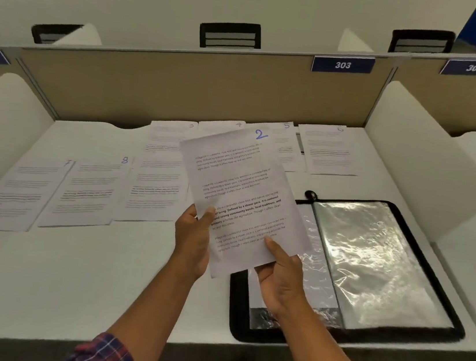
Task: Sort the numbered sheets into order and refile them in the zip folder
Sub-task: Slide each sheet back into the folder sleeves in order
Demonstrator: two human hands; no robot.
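We see both hands holding one printed sheet marked "2" (pixel 237 198) in blue ink at its top right corner. It is up off the white desk (pixel 96 283) and tilted a little clockwise. The left hand (pixel 192 241) pinches the sheet's left edge, thumb on the printed face and fingers curled behind. The right hand (pixel 281 280) pinches the bottom right corner the same way, thumb on top.

Just to the right, the black zip folder (pixel 236 307) lies open and flat on the desk, its clear plastic sleeves (pixel 371 258) shining. In our view, the held sheet's lower corner overlaps the folder's left page.

The other sheets lie face up on the desk. Sheet 7 (pixel 13 196) and sheet 8 (pixel 90 191) sit side by side at the left. Beside them lies a sheet (pixel 158 176) whose number is too faint to read, possibly a 3. Along the tan partition (pixel 182 91) we can read sheet 4 (pixel 222 126), sheet 5 (pixel 286 150) and sheet 6 (pixel 328 150), the first two partly hidden behind the held sheet. A blue label reading 303 (pixel 342 64) is fixed to the partition's top edge.
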